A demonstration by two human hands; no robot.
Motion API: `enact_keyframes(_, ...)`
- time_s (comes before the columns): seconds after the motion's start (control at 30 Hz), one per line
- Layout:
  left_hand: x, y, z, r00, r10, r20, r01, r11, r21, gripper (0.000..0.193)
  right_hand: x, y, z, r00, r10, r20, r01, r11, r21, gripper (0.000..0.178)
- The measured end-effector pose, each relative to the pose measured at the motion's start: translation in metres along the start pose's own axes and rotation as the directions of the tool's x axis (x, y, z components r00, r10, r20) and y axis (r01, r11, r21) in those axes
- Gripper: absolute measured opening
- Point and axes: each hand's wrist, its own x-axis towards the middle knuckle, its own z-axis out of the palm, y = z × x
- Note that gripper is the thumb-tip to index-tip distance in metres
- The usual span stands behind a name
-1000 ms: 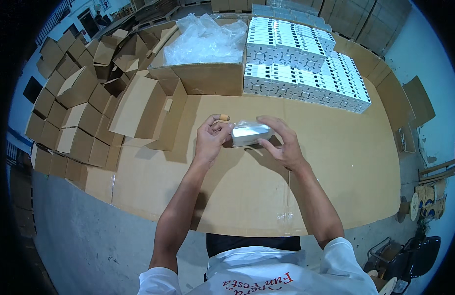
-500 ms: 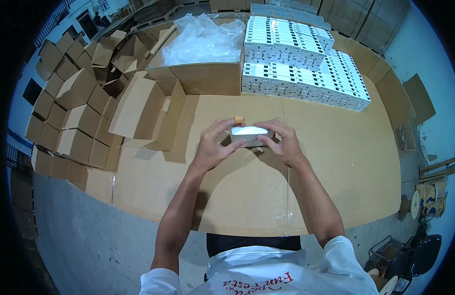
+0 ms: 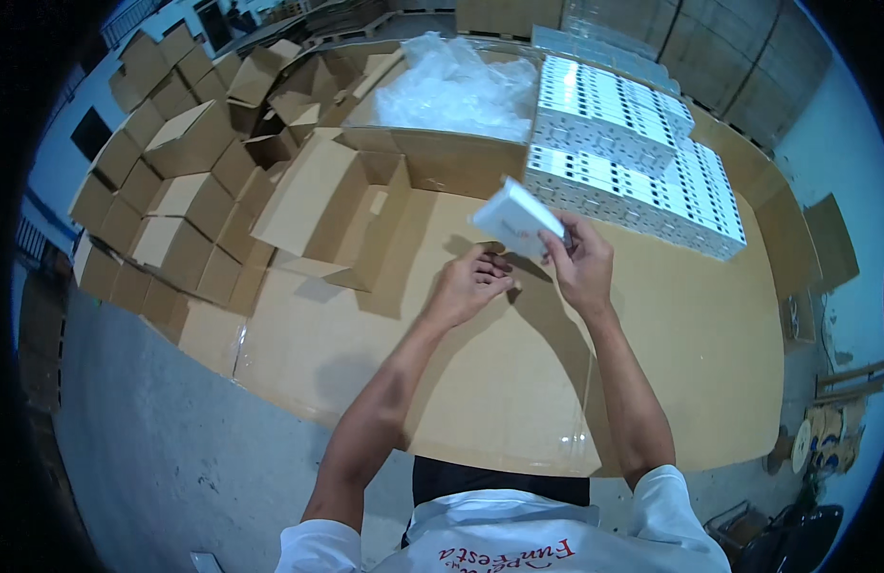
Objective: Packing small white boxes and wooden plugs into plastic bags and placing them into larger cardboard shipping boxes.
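In my right hand [image 3: 583, 263] I have now the small white box [image 3: 518, 220], and I hold it alone. Half a second ago both my hands were at this box and it was more level; now it is raised and tilted, in the air above the cardboard-covered bench [image 3: 690, 363]. The right grip is closed on its right end, thumb on the near side. Some clear film seems to stand out at the left corner, but the picture is blurred there and I cannot be certain.

My left hand [image 3: 472, 286] has come away from the box. Its fingers are half curled, its grip is loose, and I see nothing held in it. It stays just below and to the left of the box.

For the work, I judge this means that the two-handed part is at least interrupted, and the right hand alone carries the box. Behind it, the stack of patterned white boxes [image 3: 633, 186] is near, while the open brown carton [image 3: 298, 196] stands farther to the left.
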Motion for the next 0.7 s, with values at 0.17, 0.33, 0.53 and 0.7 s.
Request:
enact_keyframes(0.17,-0.018,-0.001,-0.015,0.993,0.101,0.069,-0.115,0.962,0.248,0.037,0.067,-0.032,0.106,0.989,-0.147,0.011,0.139,0.954,0.267,0.02)
enact_keyframes(0.33,-0.034,-0.028,-0.033,0.928,0.33,0.175,-0.369,0.883,0.289,0.032,0.113,-0.03,0.203,0.975,-0.184,0.123,0.165,0.975,0.148,0.019)
enact_keyframes(0.53,-0.04,-0.054,-0.061,0.927,0.309,0.212,-0.362,0.882,0.301,0.038,0.124,-0.012,0.257,0.897,-0.342,0.28,0.424,0.847,-0.322,0.026)
enact_keyframes(0.7,-0.035,-0.056,-0.084,0.922,0.327,0.206,-0.378,0.877,0.298,0.039,0.13,-0.024,0.287,0.849,-0.375,0.372,0.515,0.743,-0.427,0.031)
